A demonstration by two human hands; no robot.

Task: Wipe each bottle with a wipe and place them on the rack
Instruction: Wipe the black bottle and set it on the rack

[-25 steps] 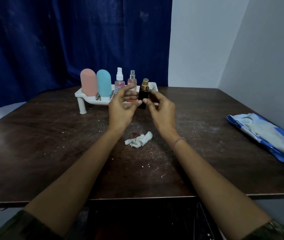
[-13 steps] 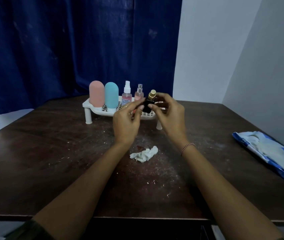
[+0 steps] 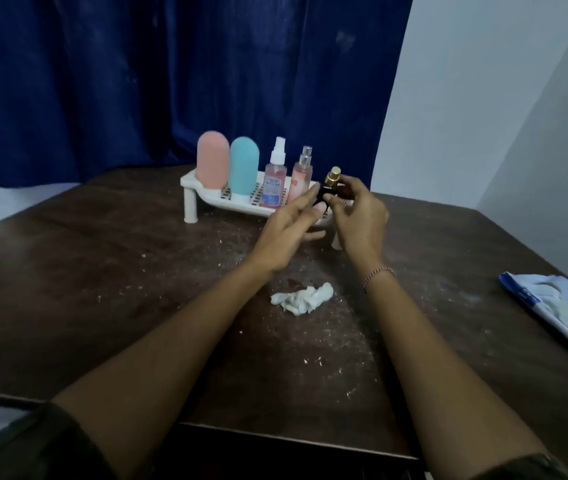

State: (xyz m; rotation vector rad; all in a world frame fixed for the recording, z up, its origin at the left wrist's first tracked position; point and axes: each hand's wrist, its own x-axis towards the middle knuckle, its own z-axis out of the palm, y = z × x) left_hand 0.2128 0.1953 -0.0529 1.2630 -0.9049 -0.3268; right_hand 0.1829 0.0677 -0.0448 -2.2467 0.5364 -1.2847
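Note:
A small black bottle with a gold cap [image 3: 330,184] is over the right end of the white rack [image 3: 222,199], with my right hand [image 3: 358,216] shut on it. My left hand [image 3: 287,230] is just left of it, fingers spread, fingertips close to the bottle's base. On the rack stand a pink bottle [image 3: 210,159], a teal bottle [image 3: 244,165], a white-capped spray bottle [image 3: 275,176] and a pink spray bottle [image 3: 302,175]. A crumpled white wipe [image 3: 301,298] lies on the table between my forearms.
The dark wooden table [image 3: 102,271] is speckled with white crumbs. A blue pack of wipes [image 3: 559,311] lies at the right edge. A blue curtain hangs behind the rack, and a white wall stands to the right.
Both hands carried the black bottle away from me to the rack's right end. My left hand has opened and let go of the bottle; the right hand still holds it.

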